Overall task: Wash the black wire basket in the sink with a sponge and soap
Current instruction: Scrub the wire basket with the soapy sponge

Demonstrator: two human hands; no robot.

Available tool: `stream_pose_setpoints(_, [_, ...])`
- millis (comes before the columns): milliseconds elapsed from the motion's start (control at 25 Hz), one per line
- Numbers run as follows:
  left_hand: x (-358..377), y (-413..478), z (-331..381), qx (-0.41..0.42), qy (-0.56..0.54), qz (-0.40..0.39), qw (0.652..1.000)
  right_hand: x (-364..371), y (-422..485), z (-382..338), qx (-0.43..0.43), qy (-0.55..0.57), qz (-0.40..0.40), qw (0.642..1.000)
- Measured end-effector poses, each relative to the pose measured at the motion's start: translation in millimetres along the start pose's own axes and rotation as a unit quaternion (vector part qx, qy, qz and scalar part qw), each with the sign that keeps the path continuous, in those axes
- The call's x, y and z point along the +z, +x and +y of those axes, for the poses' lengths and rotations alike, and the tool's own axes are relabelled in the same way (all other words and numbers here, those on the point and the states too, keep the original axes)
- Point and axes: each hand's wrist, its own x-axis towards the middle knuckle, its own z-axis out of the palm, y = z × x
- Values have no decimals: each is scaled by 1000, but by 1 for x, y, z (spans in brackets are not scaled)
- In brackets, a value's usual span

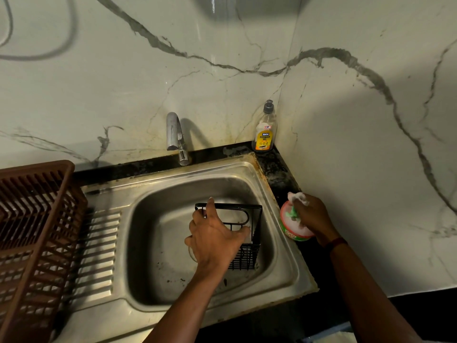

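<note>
One sink [153,189], with one black wire basket [249,253] in it. One tap [175,134] at the sink's 12 o'clock. One dishwash gel bottle [264,129] at 1 o'clock. One brown dish rack [32,231] at 9 o'clock. One round soap tub [289,226] at 3 o'clock on the bench, with one green sponge [293,212] over it. Two grips: left grip [215,238], right grip [312,216].
</note>
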Motion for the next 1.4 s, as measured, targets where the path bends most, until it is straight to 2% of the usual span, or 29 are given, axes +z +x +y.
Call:
stream_pose_setpoints(200, [-1,1,-1,-3,3,3,1000,-6,-1,-13,72,134,-33,988])
stream_pose_setpoints(400, [-1,1,-3,-7,-5,5,1000,-12,-1,-12,83,190,-43,977])
stream_pose_setpoints(640, [0,1,-6,-10,-11,8,1000,-12,2,-5,19,114,23,993])
stream_pose_setpoints(800, [-1,1,-7,-13,-21,11,1000,-11,3,-2,9,67,49,996])
stream_pose_setpoints(1040, [-6,8,-13,-14,-51,17,998,-15,0,-3,-40,-33,56,997])
stream_pose_setpoints(1240, [-16,15,-21,-13,-97,24,995,8,-7,-24,12,73,-19,997])
stream_pose_setpoints(1400, [-25,19,-22,24,-119,16,992,45,-17,-54,31,181,-83,979])
